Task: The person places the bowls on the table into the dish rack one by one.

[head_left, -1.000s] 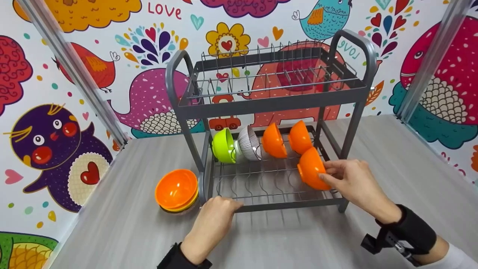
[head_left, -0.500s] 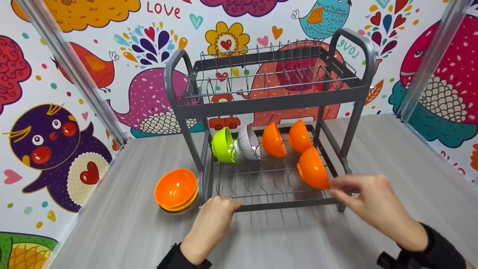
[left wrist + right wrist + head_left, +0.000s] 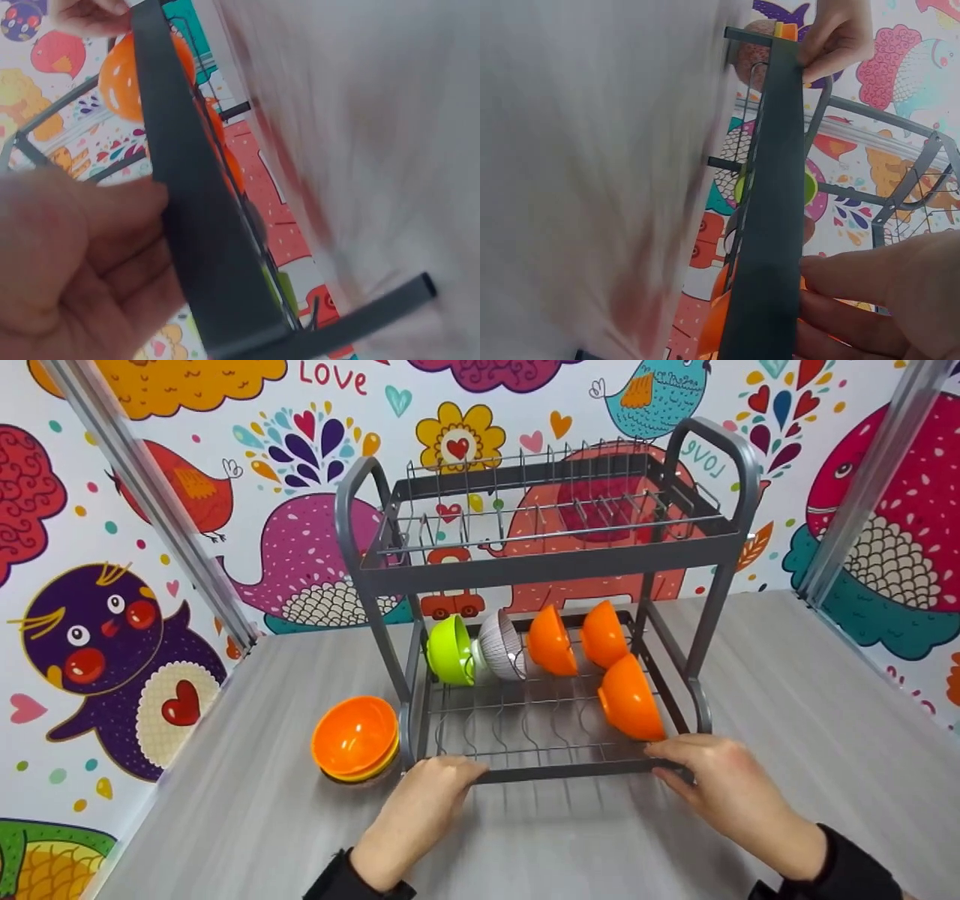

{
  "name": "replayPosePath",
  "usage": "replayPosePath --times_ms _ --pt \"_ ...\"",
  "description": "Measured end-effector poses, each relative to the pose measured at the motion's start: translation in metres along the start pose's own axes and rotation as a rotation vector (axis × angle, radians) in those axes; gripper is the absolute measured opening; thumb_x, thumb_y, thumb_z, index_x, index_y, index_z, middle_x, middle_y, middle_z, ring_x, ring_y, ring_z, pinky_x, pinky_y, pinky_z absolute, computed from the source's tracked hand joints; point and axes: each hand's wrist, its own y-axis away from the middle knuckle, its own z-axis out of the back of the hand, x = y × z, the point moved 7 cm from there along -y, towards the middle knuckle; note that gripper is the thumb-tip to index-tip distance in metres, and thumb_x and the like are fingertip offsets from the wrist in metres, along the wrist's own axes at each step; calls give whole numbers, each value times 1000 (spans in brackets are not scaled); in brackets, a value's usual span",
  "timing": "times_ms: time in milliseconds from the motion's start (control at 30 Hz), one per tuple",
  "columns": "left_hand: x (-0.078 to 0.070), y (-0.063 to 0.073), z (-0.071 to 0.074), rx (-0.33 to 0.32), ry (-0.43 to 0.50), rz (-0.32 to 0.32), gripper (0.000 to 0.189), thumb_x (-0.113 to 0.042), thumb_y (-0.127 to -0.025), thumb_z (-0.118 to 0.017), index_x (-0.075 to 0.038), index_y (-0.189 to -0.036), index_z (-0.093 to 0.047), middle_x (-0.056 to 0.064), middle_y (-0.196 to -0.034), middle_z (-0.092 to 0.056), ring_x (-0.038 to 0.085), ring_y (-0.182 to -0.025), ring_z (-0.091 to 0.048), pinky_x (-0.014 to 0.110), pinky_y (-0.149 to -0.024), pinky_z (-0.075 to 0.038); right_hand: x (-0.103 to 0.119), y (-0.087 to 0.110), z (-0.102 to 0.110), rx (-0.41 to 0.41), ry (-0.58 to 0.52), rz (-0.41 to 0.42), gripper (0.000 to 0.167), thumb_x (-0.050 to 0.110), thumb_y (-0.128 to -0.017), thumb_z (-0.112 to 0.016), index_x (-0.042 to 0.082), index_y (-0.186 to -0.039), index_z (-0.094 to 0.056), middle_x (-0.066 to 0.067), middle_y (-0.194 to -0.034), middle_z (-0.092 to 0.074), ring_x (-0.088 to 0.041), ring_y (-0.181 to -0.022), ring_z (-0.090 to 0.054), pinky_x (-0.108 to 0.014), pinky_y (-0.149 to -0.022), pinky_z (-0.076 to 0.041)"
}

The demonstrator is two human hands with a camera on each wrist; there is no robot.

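A grey two-tier dish rack (image 3: 551,568) stands on the table, with bowls tilted on their sides in its lower tier. At the rack's front rail (image 3: 199,180), my left hand (image 3: 424,810) grips near the left corner. My right hand (image 3: 739,795) holds the same rail by the right corner, thumb below and fingers above. Just behind the right fingers leans an orange bowl (image 3: 630,697). Along the back row sit a green bowl (image 3: 448,652), a striped whitish bowl (image 3: 501,645) and two more orange bowls, one left (image 3: 551,641) and one right (image 3: 603,634).
Left of the rack, a stack of bowls (image 3: 354,739) with an orange one on top stands on the table (image 3: 285,825). The rack's upper tier (image 3: 540,521) has wire slots. A wall (image 3: 525,405) with cartoon animals closes off the back.
My right hand has let go of the front orange bowl, drawn back, and taken hold of the rack's front rail at the right. My left hand stays on the rail.
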Motion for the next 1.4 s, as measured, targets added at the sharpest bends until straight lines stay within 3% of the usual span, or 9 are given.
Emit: replayPosePath --times_ms 100,167,333,433,500,667,767,1100,1400 --pt "2 6 6 -15 50 -31 25 -4 -91 -66 -8 -114 -72 6 -109 -75 20 -98 -72 32 -85 -60 1 1 0 -19 14 21 36 4 -61 -91 18 -92 -78 7 -87 -77 -9 -77 -71 -31 -69 -60" --pt "4 11 15 -76 64 -60 27 -6 -89 -69 -8 -116 -72 5 -111 -75 19 -100 -72 33 -87 -59 1 1 0 -37 30 39 36 3 -60 -91 18 -91 -78 6 -85 -76 -10 -75 -70 -32 -68 -60" --pt "14 27 55 -360 44 -155 26 0 -79 -77 -9 -103 -75 2 -100 -77 15 -90 -72 28 -81 -60 1 1 -2 -60 64 66 35 1 -59 -91 17 -88 -79 5 -82 -77 -11 -73 -70 -31 -66 -59" --pt "29 37 76 -481 4 -120 27 5 -73 -80 -7 -97 -76 3 -95 -77 16 -85 -73 29 -78 -60 1 0 -2 -59 73 72 33 1 -59 -91 16 -86 -79 4 -81 -77 -10 -71 -71 -30 -65 -59" --pt "43 43 85 -499 -24 -29 28 5 -72 -80 -6 -98 -76 5 -96 -77 19 -87 -73 34 -79 -60 1 -1 -2 -60 73 75 31 1 -60 -90 16 -84 -79 4 -79 -77 -10 -70 -70 -29 -64 -59" --pt "77 52 85 -383 -63 228 28 -3 -81 -77 -2 -108 -73 14 -107 -75 32 -98 -71 47 -87 -58 1 -3 -1 -66 63 93 27 0 -61 -89 17 -78 -75 7 -75 -75 -8 -66 -70 -28 -61 -58" --pt "90 56 77 -271 -68 313 31 -10 -86 -74 1 -114 -70 19 -114 -72 38 -105 -68 52 -93 -55 1 -4 -2 -61 53 105 26 0 -63 -88 19 -76 -74 8 -73 -74 -7 -65 -70 -27 -59 -57" --pt "101 55 51 -58 -100 357 30 -15 -88 -72 -1 -115 -70 17 -114 -72 36 -108 -67 50 -95 -54 1 -5 -2 -64 36 108 25 1 -64 -86 19 -74 -71 9 -69 -72 -6 -60 -67 -28 -56 -56" --pt "104 55 41 8 -92 404 8 -7 -88 -70 -13 -85 -73 0 -81 -74 16 -72 -68 37 -66 -56 0 -5 -4 -42 36 80 24 3 -65 -87 19 -72 -70 10 -67 -71 -5 -58 -65 -26 -55 -55"
